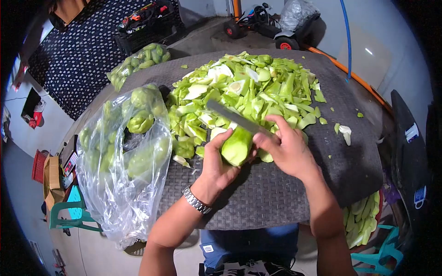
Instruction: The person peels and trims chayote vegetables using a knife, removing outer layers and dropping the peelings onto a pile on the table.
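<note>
Plastic bag (122,198): at your left on the woven table (276,198), whole green squash inside, so plenty looks left.
Second bag (138,64): more of the same behind it, seemingly untouched.
Left hand (218,158): your thumb and fingers pinch the held squash from either side.
Held squash (236,149): between your hands, above the table; smooth and pale, so probably mostly peeled.
Knife (235,117): blade across the squash's far end.
Scrap heap (258,85): broad pile of green strips and pieces, suggesting many done.
Right hand (291,149): fingers curled round the knife, index reaching out.
Pale slices (361,221): gathered low at right, apparently finished.
</note>
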Tool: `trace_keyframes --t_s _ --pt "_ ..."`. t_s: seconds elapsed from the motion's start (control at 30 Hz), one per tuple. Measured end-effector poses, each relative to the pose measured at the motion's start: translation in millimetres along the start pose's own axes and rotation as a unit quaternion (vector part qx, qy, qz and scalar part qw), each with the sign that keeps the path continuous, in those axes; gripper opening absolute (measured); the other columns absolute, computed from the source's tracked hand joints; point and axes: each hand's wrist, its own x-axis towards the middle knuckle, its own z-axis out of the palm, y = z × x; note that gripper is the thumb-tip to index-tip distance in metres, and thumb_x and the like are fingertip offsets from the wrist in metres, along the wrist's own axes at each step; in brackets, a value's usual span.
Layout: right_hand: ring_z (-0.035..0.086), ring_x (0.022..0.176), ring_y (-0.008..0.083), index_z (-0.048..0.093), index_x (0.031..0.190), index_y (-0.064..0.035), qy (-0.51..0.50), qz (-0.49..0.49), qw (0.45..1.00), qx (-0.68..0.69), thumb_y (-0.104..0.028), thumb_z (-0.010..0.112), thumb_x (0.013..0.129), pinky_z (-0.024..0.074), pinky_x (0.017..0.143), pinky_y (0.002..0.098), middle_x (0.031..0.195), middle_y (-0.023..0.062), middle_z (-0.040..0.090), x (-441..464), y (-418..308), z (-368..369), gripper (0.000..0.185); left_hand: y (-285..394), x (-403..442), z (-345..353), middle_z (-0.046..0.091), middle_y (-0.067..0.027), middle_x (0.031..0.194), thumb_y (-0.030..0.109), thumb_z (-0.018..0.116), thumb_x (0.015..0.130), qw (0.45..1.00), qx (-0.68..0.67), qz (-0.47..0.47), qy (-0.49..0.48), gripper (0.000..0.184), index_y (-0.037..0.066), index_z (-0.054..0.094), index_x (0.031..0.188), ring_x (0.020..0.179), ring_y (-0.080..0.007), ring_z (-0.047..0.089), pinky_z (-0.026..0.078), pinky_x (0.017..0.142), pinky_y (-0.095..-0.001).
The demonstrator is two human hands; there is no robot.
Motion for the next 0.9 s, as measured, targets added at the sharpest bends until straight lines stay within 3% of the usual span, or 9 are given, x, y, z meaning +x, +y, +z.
trace_keyframes --t_s 0.03,0.13,0.27,0.37,0.47,0.57,0.67,0.8,0.9 --pt "0.074 0.083 0.0434 0.05 0.138 0.0043 0.021 -0.034 0.997 -0.065 -0.07 0.072 0.086 0.058 0.076 0.0497 0.087 0.0286 0.072 -2.3 -3.2 1.2 0.093 -4.2 -2.1 7.2 0.066 -0.0167 0.131 0.042 0.056 0.104 0.998 -0.024 0.033 0.039 0.052 0.003 0.057 0.138 0.119 -0.0293 0.066 0.053 0.105 -0.0481" --pt "0.071 0.095 0.0523 0.037 0.151 0.0025 0.026 -0.115 0.982 -0.146 -0.073 0.074 0.08 0.057 0.082 0.0566 0.092 0.0344 0.071 -8.3 -0.3 14.5 0.11 -4.0 1.1 3.3 0.066 -0.0164 0.131 0.047 0.056 0.103 1.0 -0.001 0.023 0.001 0.057 0.003 0.056 0.139 0.119 -0.0284 0.066 0.053 0.106 -0.0447" --pt "0.072 0.087 0.0517 0.035 0.152 0.0028 0.012 -0.107 0.982 -0.153 -0.076 0.074 0.078 0.0583 0.078 0.0565 0.088 0.0315 0.071 -8.1 0.9 21.0 0.114 -11.0 2.7 0.5 0.067 -0.0156 0.128 0.051 0.058 0.102 0.998 0.018 0.054 -0.008 0.061 0.002 0.056 0.138 0.112 -0.0277 0.068 0.055 0.103 -0.0423" --pt "0.069 0.109 0.0501 0.039 0.15 0.002 0.003 -0.091 0.981 -0.173 -0.072 0.077 0.078 0.0553 0.093 0.053 0.108 0.0347 0.069 -10.0 -3.0 21.3 0.11 -11.2 3.0 -5.6 0.067 -0.0149 0.126 0.05 0.058 0.102 0.998 0.024 0.057 -0.016 0.059 0.003 0.057 0.137 0.111 -0.0271 0.068 0.055 0.101 -0.0417" --pt "0.071 0.103 0.0499 0.04 0.149 0.0019 -0.008 -0.099 0.983 -0.155 -0.072 0.077 0.079 0.0565 0.09 0.0525 0.103 0.0336 0.07 -8.9 -0.8 19.0 0.109 -13.7 1.1 3.1 0.067 -0.0145 0.125 0.049 0.058 0.102 0.994 0.043 0.098 0.01 0.058 0.002 0.057 0.137 0.111 -0.0264 0.068 0.056 0.099 -0.0411" --pt "0.072 0.094 0.0512 0.042 0.146 0.0044 0.039 -0.143 0.971 -0.186 -0.075 0.072 0.081 0.0573 0.083 0.0556 0.095 0.0318 0.072 -6.6 3.2 15.9 0.107 -12.8 -4.3 8.0 0.068 -0.0139 0.125 0.046 0.058 0.102 0.996 0.04 0.077 0.037 0.055 0.003 0.056 0.137 0.108 -0.0256 0.069 0.057 0.095 -0.0412" --pt "0.071 0.102 0.0491 0.046 0.144 0.004 0.079 -0.097 0.981 -0.147 -0.072 0.069 0.086 0.0562 0.088 0.0533 0.104 0.0331 0.07 5.1 15.9 -0.1 0.098 -19.4 -9.8 8.3 0.068 -0.0124 0.124 0.044 0.056 0.103 0.994 0.078 0.08 0.01 0.052 0.005 0.057 0.137 0.106 -0.0249 0.069 0.057 0.091 -0.0413" --pt "0.072 0.103 0.0433 0.049 0.14 0.0032 0.026 0.047 0.999 0.007 -0.069 0.065 0.092 0.0556 0.088 0.049 0.107 0.0326 0.07 11.4 16.5 -19.5 0.088 -10.9 -10.2 8.9 0.069 -0.0116 0.126 0.042 0.055 0.104 0.996 0.063 0.034 -0.062 0.05 0.007 0.056 0.139 0.106 -0.0245 0.068 0.056 0.091 -0.0407" --pt "0.074 0.097 0.0385 0.049 0.139 0.0036 -0.011 0.085 0.996 0.04 -0.07 0.062 0.094 0.056 0.086 0.0462 0.099 0.0295 0.071 9.1 5.2 -19.5 0.087 -9.2 -7.4 19.2 0.068 -0.0124 0.129 0.043 0.054 0.105 0.997 0.03 0.066 0.011 0.05 0.008 0.057 0.14 0.112 -0.0255 0.068 0.054 0.098 -0.0414"
